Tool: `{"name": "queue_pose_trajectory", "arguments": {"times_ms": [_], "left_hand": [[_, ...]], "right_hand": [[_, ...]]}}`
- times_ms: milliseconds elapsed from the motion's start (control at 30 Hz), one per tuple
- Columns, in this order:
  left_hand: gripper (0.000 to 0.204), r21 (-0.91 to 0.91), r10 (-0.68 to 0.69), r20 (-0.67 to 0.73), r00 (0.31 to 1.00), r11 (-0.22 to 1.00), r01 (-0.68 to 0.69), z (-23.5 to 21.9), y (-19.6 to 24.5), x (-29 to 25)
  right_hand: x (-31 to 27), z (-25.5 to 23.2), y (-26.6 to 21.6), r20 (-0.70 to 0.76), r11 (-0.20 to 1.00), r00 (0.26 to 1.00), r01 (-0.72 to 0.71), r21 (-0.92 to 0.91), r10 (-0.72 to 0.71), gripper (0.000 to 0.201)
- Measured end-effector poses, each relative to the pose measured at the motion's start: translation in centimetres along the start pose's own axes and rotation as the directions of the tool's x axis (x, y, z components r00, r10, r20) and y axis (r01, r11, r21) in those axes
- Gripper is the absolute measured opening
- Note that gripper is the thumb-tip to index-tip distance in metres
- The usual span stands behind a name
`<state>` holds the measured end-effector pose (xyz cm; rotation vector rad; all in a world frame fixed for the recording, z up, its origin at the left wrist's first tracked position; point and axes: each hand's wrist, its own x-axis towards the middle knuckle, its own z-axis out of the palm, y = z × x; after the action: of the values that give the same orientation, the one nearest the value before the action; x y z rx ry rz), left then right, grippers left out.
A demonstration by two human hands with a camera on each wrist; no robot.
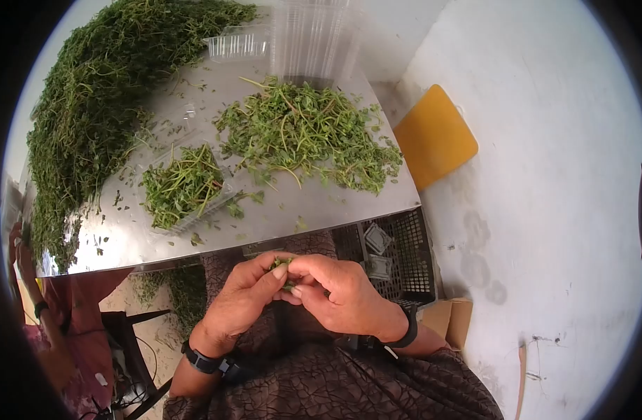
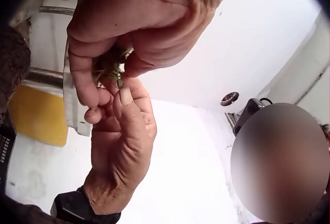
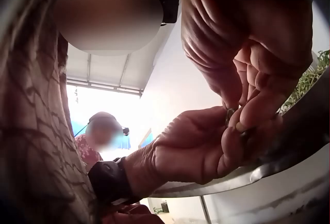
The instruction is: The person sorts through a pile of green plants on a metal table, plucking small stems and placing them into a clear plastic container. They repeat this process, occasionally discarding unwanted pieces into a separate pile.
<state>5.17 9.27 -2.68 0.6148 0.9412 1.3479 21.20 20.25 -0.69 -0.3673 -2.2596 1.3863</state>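
Just off the near edge of the surface (image 1: 118, 245), we pinch a green sprig (image 2: 119, 82) between the fingers of our left hand (image 1: 244, 290) and right hand (image 1: 345, 290); loose greens (image 1: 307, 133) lie beyond.

The metal tabletop (image 1: 328, 207) supports a filled plastic container (image 1: 225, 195). Left of container: large herb heap (image 1: 90, 105). Right: smaller herb pile (image 1: 314, 133). Beyond: clear container stack (image 1: 310, 42).

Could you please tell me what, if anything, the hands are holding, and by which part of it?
The left hand and right hand pinch some leafy greens; these are mostly hidden, so the part gripped cannot be told.
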Motion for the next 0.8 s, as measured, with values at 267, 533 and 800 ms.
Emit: {"name": "queue_pose_trajectory", "arguments": {"times_ms": [267, 533, 800], "left_hand": [[0.022, 0.055, 0.003, -0.092, 0.996, 0.998, 0.002, -0.5, 0.0, -0.6], [0.020, 0.042, 0.036, -0.129, 0.991, 0.999, -0.031, -0.8, -0.5, -1.2], [0.021, 0.005, 0.022, -0.142, 0.990, 1.000, -0.022, -1.3, -0.6, -1.3]], "right_hand": [[0.9, -4.6, 0.7, -0.395, 0.902, 0.893, 0.029, -0.431, -0.217, 0.020], [4.0, -10.7, 7.3, -0.511, 0.826, 0.851, -0.203, -0.526, -0.116, 0.045], [5.9, -10.7, 7.3, -0.388, 0.918, 0.921, -0.185, -0.351, 0.037, 0.055]]}}
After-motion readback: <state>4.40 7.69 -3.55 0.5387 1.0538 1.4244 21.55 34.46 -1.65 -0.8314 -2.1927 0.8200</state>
